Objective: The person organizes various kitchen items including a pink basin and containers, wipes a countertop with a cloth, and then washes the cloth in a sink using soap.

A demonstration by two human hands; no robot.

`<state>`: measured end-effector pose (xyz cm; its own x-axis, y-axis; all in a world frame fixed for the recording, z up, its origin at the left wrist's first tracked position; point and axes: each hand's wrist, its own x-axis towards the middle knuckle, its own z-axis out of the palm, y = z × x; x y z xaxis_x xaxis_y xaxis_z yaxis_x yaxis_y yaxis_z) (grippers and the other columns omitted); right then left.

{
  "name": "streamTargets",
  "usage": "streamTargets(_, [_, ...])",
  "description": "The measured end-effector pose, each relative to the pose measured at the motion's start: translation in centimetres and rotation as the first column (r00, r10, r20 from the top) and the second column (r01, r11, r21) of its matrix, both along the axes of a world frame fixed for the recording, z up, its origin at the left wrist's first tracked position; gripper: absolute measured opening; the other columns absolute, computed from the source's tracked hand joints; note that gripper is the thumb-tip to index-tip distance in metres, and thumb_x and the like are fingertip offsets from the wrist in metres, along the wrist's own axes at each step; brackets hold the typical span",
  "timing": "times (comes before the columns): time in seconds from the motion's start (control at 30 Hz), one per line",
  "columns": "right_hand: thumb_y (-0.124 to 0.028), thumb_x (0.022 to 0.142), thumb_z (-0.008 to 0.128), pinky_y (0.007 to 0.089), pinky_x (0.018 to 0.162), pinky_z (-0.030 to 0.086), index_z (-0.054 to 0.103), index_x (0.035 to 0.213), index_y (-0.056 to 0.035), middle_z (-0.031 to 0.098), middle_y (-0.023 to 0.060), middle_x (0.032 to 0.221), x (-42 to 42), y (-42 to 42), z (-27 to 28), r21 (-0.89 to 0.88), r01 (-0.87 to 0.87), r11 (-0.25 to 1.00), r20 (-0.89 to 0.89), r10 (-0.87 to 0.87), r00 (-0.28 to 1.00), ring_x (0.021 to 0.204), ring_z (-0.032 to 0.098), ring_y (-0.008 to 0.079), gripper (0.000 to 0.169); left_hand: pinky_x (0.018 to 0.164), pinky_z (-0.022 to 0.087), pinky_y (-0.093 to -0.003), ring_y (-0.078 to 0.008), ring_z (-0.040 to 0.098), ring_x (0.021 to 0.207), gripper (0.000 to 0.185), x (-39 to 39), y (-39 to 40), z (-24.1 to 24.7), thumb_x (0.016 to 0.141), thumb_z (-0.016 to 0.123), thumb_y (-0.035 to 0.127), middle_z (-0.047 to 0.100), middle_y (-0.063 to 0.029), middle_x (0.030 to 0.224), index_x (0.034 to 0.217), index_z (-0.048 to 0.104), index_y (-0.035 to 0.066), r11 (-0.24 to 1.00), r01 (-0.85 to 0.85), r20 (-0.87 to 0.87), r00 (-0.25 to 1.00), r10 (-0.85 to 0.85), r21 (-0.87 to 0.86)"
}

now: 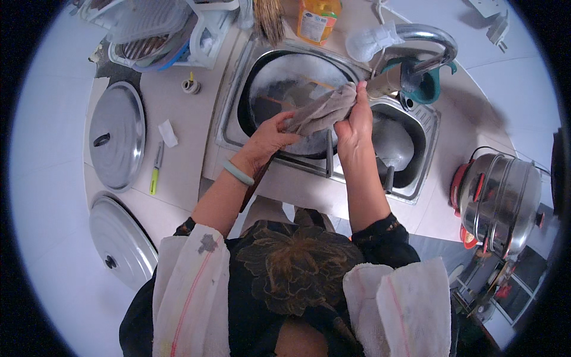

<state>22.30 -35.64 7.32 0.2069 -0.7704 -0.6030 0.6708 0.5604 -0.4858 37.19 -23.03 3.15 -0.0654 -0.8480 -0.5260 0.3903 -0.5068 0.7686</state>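
Note:
Both hands hold a damp grey-brown cloth (317, 111) stretched between them above the larger sink basin. My left hand (274, 136) grips its lower left end, a pale green bangle on that wrist. Higher up, my right hand (358, 114) clasps the other end near the tap. Beneath the cloth, a large round pan (285, 67) with soapy water fills the left basin; what lies in the water is partly hidden. A dark handle (329, 154) sticks out over the basin's front rim. In the smaller basin rests a grey metal pan (392, 140) with its own handle.
A chrome tap (439, 42) with a wrapped spout arches over the sink. Behind stand a bottle of orange liquid (317, 22), a bundled brush (268, 20) and a dish rack (209, 42). Left lie two metal lids (118, 136) and a green-handled knife (156, 168); right, a steamer pot (499, 203).

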Motion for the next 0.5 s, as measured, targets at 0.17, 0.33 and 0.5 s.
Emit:
streamTargets(0.17, [-0.042,0.094,0.046,0.0383,0.087,0.045,0.054,0.106,-0.0052,0.058,0.0077,0.099,0.5,1.2,3.5,-0.073,-0.024,0.997,0.032,0.027,0.999,0.091,0.056,0.0224,0.039,0.084,0.047,-0.0386,-0.0274,0.056,0.102,0.054,-2.0,2.3,-2.7,0.088,0.058,0.029,0.055,-0.0121,0.112,0.131,0.039,0.004,0.891,-0.364,-0.29,0.852,0.437,0.272])
streamTargets(0.33, [-0.045,0.094,0.044,0.0375,0.089,0.045,0.052,0.109,-0.0036,0.058,0.0103,0.106,1.4,3.5,3.7,-0.115,-0.108,0.987,0.092,0.119,0.989,0.099,0.055,0.0226,0.045,0.092,0.043,-0.0435,-0.0278,0.054,0.108,0.061,-7.3,0.7,3.8,0.091,0.037,0.056,0.056,-0.0114,0.115,0.127,0.043,0.008,0.93,-0.216,-0.812,0.454,0.366,0.298])
streamTargets(0.5, [-0.039,0.094,0.048,0.037,0.088,0.046,0.052,0.105,-0.0046,0.058,0.0112,0.104,1.1,6.0,2.8,-0.148,-0.136,0.979,0.113,0.154,0.982,0.096,0.057,0.0224,0.036,0.097,0.04,-0.0448,-0.0272,0.052,0.11,0.057,-6.7,-3.7,2.5,0.091,0.035,0.057,0.055,-0.0116,0.117,0.119,0.047,0.009,0.857,-0.497,-0.816,0.435,0.381,0.135])
